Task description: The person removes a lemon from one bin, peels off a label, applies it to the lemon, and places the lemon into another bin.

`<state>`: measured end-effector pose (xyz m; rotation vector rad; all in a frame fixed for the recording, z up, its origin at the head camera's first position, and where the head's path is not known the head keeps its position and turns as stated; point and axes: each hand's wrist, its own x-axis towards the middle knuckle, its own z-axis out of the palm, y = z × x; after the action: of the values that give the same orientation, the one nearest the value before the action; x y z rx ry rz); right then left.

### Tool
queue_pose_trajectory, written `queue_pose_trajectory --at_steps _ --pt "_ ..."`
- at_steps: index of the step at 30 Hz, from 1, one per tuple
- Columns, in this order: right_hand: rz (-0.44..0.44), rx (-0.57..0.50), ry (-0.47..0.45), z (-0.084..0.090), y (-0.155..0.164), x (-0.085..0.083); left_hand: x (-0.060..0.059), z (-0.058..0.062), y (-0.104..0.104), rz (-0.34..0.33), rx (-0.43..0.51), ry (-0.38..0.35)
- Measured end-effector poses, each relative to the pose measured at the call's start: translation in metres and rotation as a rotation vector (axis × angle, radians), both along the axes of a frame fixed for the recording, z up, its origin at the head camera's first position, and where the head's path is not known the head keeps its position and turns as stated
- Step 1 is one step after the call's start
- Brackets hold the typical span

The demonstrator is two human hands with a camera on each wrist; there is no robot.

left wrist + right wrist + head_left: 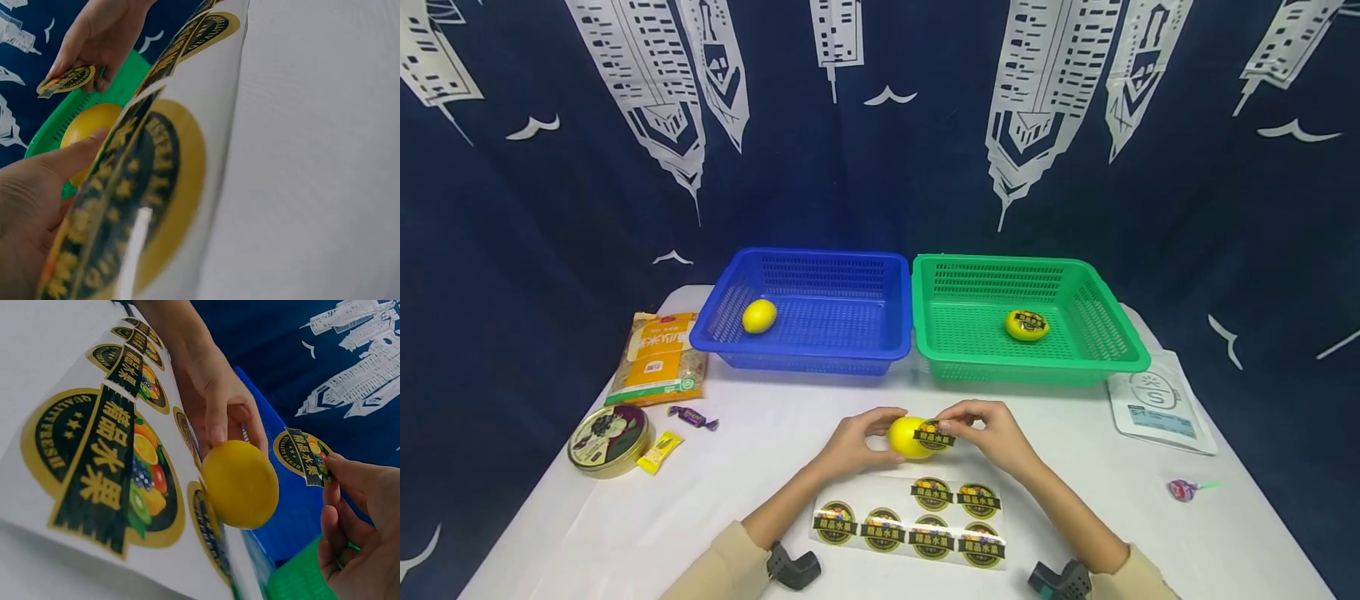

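A yellow lemon sits on the table's middle, gripped from its left side by my left hand, thumb at the front and fingers behind. My right hand pinches a round black-and-gold fruit sticker by its edge. In the head view that sticker overlaps the lemon's right side; the right wrist view shows the sticker apart from the lemon. Just in front of both hands lies a sticker sheet with several like stickers and a bare patch at its upper left.
Behind the hands stand a blue basket holding one lemon and a green basket holding a stickered lemon. At left are a grain bag, a round tin and two candies; at right, a white packet and lollipop.
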<state>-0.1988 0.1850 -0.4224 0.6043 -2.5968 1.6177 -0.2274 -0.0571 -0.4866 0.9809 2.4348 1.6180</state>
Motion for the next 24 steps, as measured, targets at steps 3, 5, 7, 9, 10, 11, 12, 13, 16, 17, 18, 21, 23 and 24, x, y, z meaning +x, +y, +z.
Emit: queue_pose_trajectory --at_steps 3,5,7,9,10,11,12,13,16,17,18,21,23,24 --pt "0.021 -0.007 -0.014 -0.005 -0.006 -0.005 -0.001 -0.005 -0.001 0.006 0.005 0.016" --pt "0.029 0.006 -0.020 0.003 -0.012 -0.003 -0.001 -0.006 -0.001 0.001 0.011 0.028" --pt "0.033 0.022 -0.023 0.013 -0.018 0.001 -0.004 -0.012 -0.001 0.000 0.012 0.033" --pt "0.027 0.043 -0.033 0.019 -0.022 0.004 -0.005 -0.012 -0.001 -0.001 0.007 0.032" --pt "0.023 0.048 -0.038 0.019 -0.023 0.004 -0.005 -0.013 -0.001 0.001 0.008 0.028" --pt "0.019 0.050 -0.040 0.018 -0.024 0.003 -0.005 -0.013 -0.001 0.002 0.011 0.021" --pt "0.015 0.051 -0.042 0.017 -0.024 0.003 -0.005 -0.013 -0.001 0.001 0.014 0.021" --pt "0.009 0.051 -0.045 0.013 -0.024 0.001 -0.006 -0.013 -0.001 0.001 0.016 0.022" --pt "-0.008 0.046 -0.034 -0.002 -0.022 -0.007 -0.005 -0.013 -0.001 -0.001 0.026 0.023" --pt "-0.013 0.048 -0.024 -0.008 -0.021 -0.009 -0.005 -0.013 -0.001 0.000 0.027 0.023" --pt "-0.018 0.047 -0.014 -0.013 -0.020 -0.011 -0.005 -0.012 -0.001 0.001 0.027 0.024" --pt "-0.039 0.041 0.017 -0.024 -0.019 -0.016 -0.005 -0.012 -0.001 0.004 0.024 0.024" --pt "-0.052 0.042 0.050 -0.029 -0.020 -0.016 -0.005 -0.012 -0.001 0.004 0.023 0.024" --pt "-0.060 0.045 0.071 -0.031 -0.020 -0.016 -0.005 -0.012 -0.001 0.002 0.025 0.025"
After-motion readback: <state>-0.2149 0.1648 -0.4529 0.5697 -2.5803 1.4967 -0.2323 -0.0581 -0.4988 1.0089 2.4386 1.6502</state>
